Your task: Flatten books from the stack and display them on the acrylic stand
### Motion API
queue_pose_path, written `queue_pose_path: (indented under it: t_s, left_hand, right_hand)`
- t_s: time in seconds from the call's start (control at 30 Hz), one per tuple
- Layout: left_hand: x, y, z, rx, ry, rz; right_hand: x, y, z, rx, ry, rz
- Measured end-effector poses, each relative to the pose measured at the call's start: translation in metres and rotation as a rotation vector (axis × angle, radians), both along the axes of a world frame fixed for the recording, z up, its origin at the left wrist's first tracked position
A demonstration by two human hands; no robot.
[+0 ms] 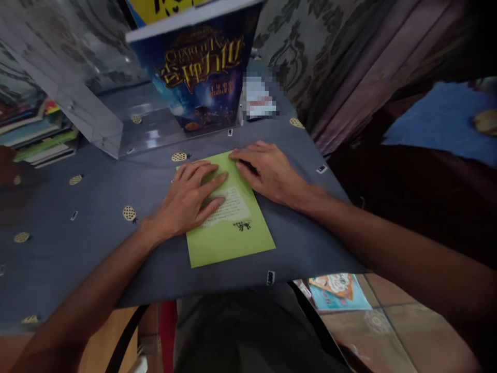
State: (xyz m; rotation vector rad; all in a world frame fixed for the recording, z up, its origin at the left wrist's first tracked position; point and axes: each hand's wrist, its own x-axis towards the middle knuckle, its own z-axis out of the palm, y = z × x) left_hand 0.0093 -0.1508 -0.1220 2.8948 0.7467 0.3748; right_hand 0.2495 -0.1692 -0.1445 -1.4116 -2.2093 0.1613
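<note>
A lime-green printed piece [233, 241], either a sheet or a thin book's cover, lies flat on the table in front of me. It carries a pale text panel and a small dark drawing. My left hand [190, 199] rests palm down over its left part, fingers spread, covering some of the panel. At the top right corner, my right hand [269, 171] touches the green surface with its fingertips. Its thumb and forefinger tips are near each other with a gap behind them; the other fingers are partly hidden. Nothing shows gripped in either hand.
A dark blue book [205, 72] stands upright in a clear acrylic stand [116, 145] behind the hands. Stacked books [46, 140] lie at the left. A patterned blue-grey cloth covers the table [97, 248]. A colourful packet [337, 292] lies on the tiled floor, below the table's edge.
</note>
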Motion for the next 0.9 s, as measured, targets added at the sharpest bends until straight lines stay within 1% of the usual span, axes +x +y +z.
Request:
queue_pose_path:
  t_s: [0.2,0.33,0.43,0.6,0.73,0.83,0.9]
  left_hand:
    - [0.018,-0.031,0.009,-0.072,0.009,-0.168]
    - [0.02,-0.047,0.014,-0.143,0.032,-0.262]
    - [0.02,-0.054,0.016,-0.149,0.053,-0.302]
    - [0.019,-0.056,0.014,-0.111,0.069,-0.36]
    - [0.019,-0.055,0.014,-0.099,0.048,-0.379]
    - [0.013,-0.048,0.016,-0.14,0.053,-0.397]
    - [0.004,-0.039,0.016,-0.187,0.055,-0.396]
  right_hand:
    - [-0.002,-0.002,-0.001,0.003,-0.036,-0.034]
    - [0.0,-0.001,-0.004,-0.022,-0.029,-0.02]
    - [0.002,-0.001,-0.005,-0.031,-0.025,-0.01]
    - [0.001,-0.002,-0.003,-0.029,-0.038,-0.02]
    - [-0.001,-0.004,-0.001,-0.031,-0.066,-0.031]
    - [-0.001,-0.006,-0.001,-0.034,-0.108,-0.04]
    - [-0.002,-0.008,0.0,-0.023,-0.137,-0.044]
